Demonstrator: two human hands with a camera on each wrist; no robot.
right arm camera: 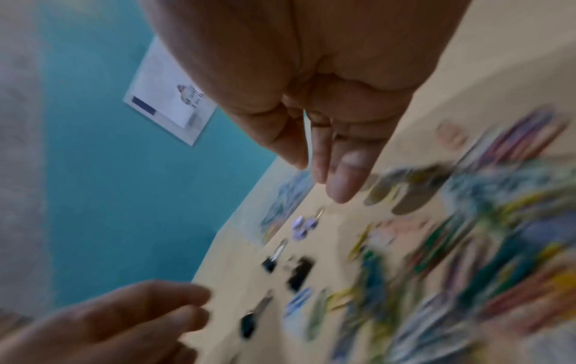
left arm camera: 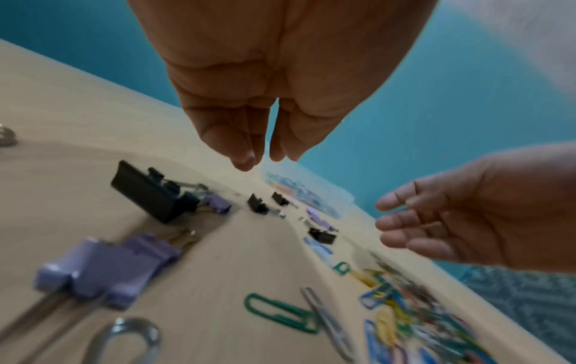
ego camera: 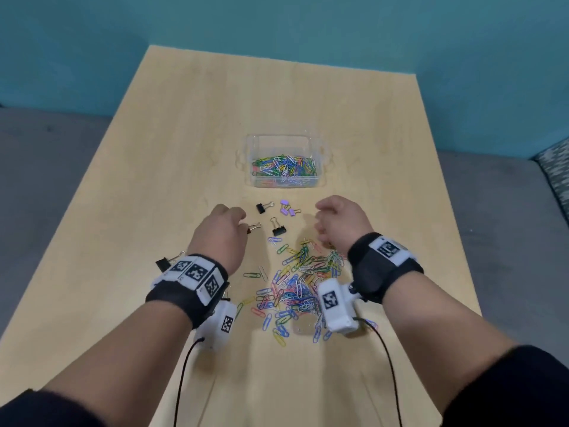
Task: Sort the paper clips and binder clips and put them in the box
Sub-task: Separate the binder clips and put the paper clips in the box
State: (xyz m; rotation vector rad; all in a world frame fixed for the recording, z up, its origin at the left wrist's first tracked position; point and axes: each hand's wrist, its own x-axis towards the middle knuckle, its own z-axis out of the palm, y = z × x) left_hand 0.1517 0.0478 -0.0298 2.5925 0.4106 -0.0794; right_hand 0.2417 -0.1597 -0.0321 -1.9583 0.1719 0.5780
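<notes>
A clear plastic box (ego camera: 318, 155) on the wooden table (ego camera: 172, 149) holds many coloured paper clips. In front of it lie black binder clips (ego camera: 264, 207) and small purple binder clips (ego camera: 289, 209). Nearer me spreads a loose pile of coloured paper clips (ego camera: 301, 278). My left hand (ego camera: 234, 220) hovers beside one black binder clip (ego camera: 254, 227), its fingers (left arm camera: 246, 157) hanging loosely and holding nothing. My right hand (ego camera: 323, 223) hangs over the far edge of the pile, its fingers (left arm camera: 402, 221) relaxed and empty. The right wrist view is blurred.
A large black binder clip (ego camera: 161, 263) and several purple ones (left arm camera: 103, 268) lie under my left wrist. The table's left edge runs close to them. A blue wall stands behind the table, with a paper sheet (right arm camera: 168, 108) on it. A patterned cushion (ego camera: 554, 167) sits far right.
</notes>
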